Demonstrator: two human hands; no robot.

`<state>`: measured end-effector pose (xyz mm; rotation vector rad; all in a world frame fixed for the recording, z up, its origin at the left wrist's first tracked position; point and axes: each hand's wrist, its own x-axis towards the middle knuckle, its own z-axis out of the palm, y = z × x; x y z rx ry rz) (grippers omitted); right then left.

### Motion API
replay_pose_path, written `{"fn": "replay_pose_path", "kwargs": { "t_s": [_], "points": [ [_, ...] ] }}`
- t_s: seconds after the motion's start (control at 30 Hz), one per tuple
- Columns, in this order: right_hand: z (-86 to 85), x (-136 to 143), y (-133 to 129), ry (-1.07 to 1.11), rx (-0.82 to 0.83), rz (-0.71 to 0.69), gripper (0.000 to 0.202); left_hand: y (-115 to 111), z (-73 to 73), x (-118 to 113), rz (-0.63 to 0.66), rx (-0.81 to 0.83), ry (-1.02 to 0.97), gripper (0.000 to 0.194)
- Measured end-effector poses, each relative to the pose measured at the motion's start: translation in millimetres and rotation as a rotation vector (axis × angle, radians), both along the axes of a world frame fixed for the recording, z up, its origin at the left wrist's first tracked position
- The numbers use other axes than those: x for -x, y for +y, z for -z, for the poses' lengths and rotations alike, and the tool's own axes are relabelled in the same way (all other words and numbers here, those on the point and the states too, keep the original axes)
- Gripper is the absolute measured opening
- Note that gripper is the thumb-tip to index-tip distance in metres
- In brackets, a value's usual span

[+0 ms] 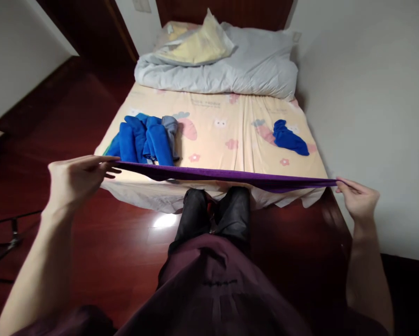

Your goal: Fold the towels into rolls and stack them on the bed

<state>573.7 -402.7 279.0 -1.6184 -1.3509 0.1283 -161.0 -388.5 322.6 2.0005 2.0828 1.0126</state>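
Observation:
A purple cloth (223, 175) is stretched out in a long narrow band between my hands, over the near edge of the bed. My left hand (81, 175) pinches its left end, with some fingers spread below. At the far right, my right hand (357, 195) grips the other end between thumb and fingers. Beyond the cloth, on the left of the bed, lies a heap of blue clothing (136, 135) with a grey piece (170, 128) beside it. A smaller crumpled blue cloth (289, 138) rests on the right side of the bed.
The bed (216, 144) has a patterned peach sheet. A folded grey quilt (261, 65) and a yellow pillow in a clear bag (204, 44) lie at its head. A white wall (370, 116) stands at the right; a black metal stand (13, 233) is at the lower left.

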Motion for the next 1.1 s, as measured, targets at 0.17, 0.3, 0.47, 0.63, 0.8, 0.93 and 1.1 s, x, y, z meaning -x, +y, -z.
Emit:
{"fn": "replay_pose_path", "kwargs": {
  "t_s": [0.17, 0.3, 0.47, 0.63, 0.8, 0.93, 1.1],
  "points": [
    [-30.4, -20, -5, 0.008, 0.088, -0.021, 0.057, 1, -21.5, -3, -0.071, 0.251, -0.121, 0.050],
    [-55.0, -36, 6, 0.005, 0.124, -0.025, 0.064, 18, -31.7, 3, 0.003, 0.471, -0.249, 0.054],
    [-61.5, -55, 44, 0.090, 0.220, 0.044, 0.058, 64, -16.9, 8, 0.238, 0.641, -0.307, 0.061],
    [-51.8, -51, 110, 0.264, 0.365, 0.037, 0.031, 128, 10.4, -18, 0.318, 0.710, -0.335, 0.058],
    [-39.4, -45, 188, 0.276, 0.223, 0.130, 0.018, 181, 10.9, -63, 0.204, 0.457, -0.506, 0.044],
    [-36.2, -52, 230, 0.167, -0.074, 0.206, 0.016, 205, -11.2, -76, 0.106, 0.123, -0.350, 0.058],
    [-24.5, -57, 240, 0.089, -0.369, 0.068, 0.029, 206, -16.7, -69, 0.059, -0.192, -0.285, 0.061]
  ]
}}
